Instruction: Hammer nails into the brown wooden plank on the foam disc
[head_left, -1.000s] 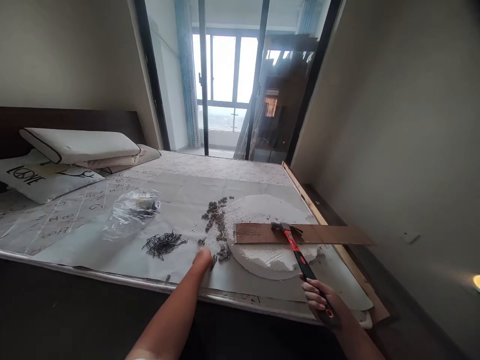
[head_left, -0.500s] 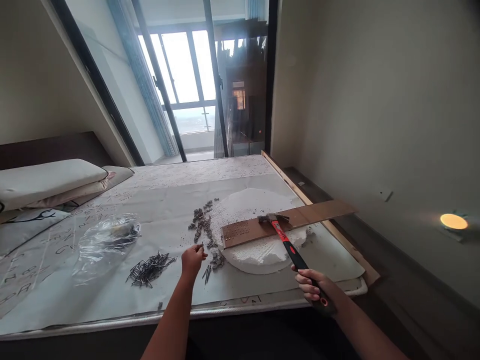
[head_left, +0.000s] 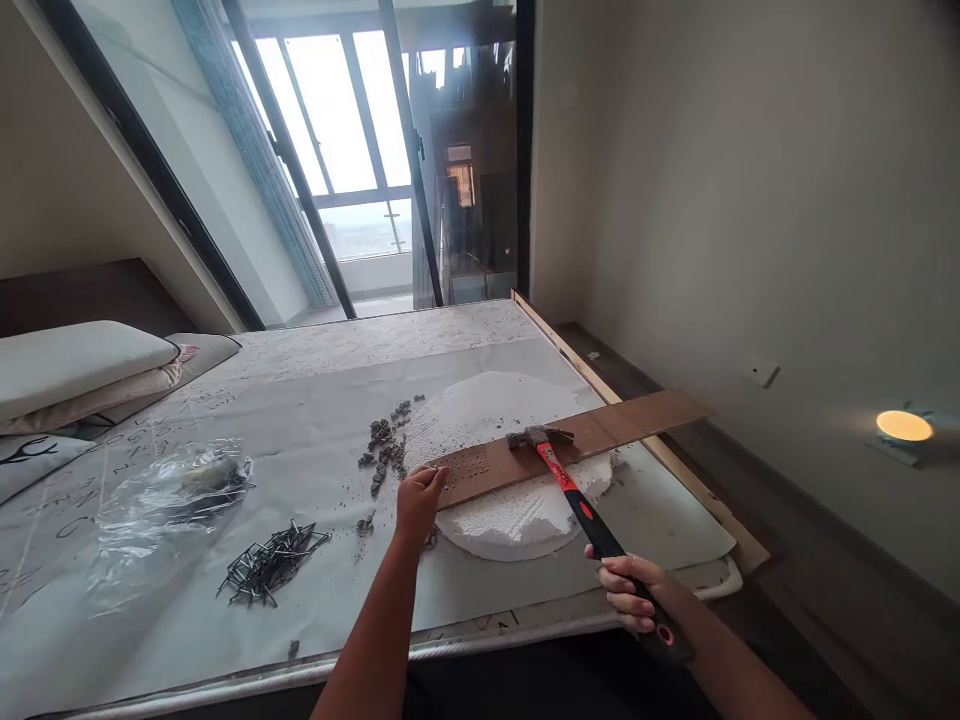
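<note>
My right hand (head_left: 631,597) is wrapped round the black and red handle of a claw hammer (head_left: 576,496). Its metal head lies over the brown wooden board (head_left: 611,425), about midway along. At the board's left end, my left hand (head_left: 421,497) has thumb and forefinger pinched on a small nail, mostly hidden by the fingers. Many small holes or nail heads dot the board close to that hand. Beneath the board is a round white foam slab (head_left: 517,392) with a broken, crumbly surface. A heap of nails (head_left: 271,562) lies to the left of my left forearm.
Grey crumbs (head_left: 384,440) are scattered beside the slab. A clear plastic bag (head_left: 176,510) rests on the grey sheet (head_left: 315,410) covering the mattress. Pillows (head_left: 82,360) are at the far left. A wooden rail (head_left: 574,352) edges the bed's right side, near the wall.
My left hand has moved right, from beside the grey crumbs onto the board's left end. The hammer stays over the board in my right hand. The view has shifted slightly.
</note>
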